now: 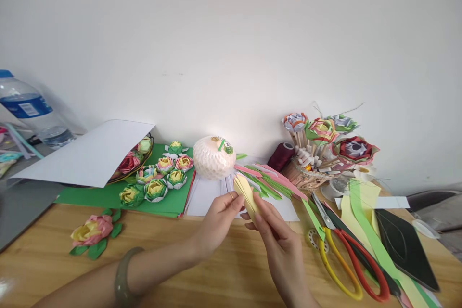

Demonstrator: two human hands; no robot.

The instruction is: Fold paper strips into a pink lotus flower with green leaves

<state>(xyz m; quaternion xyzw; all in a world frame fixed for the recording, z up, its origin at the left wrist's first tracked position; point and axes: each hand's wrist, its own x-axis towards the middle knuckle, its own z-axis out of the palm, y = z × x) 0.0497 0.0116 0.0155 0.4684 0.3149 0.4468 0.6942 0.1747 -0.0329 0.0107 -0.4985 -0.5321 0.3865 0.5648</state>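
Note:
Between my two hands is a bundle of folded yellow paper strips [246, 197], held tilted over the front of the table. My left hand [220, 216] pinches its left side with thumb and fingers. Gripping the lower right part is my right hand [279, 238], its thumb along the paper. Just behind lie folded green paper strips [265, 185] and pink paper strips [277, 179] on white sheets. A round fruit in a white foam net [214, 158] sits beyond my hands, close to the bundle's top end.
Folded paper flowers [156, 189] stand on green paper [90, 197] to the left, near a pink and yellow flower [92, 232]. On the right are scissors [346, 245], a purple thread spool [280, 155], a basket [298, 174] and a black tablet-like slab [406, 245]. A water bottle [31, 106] stands far left.

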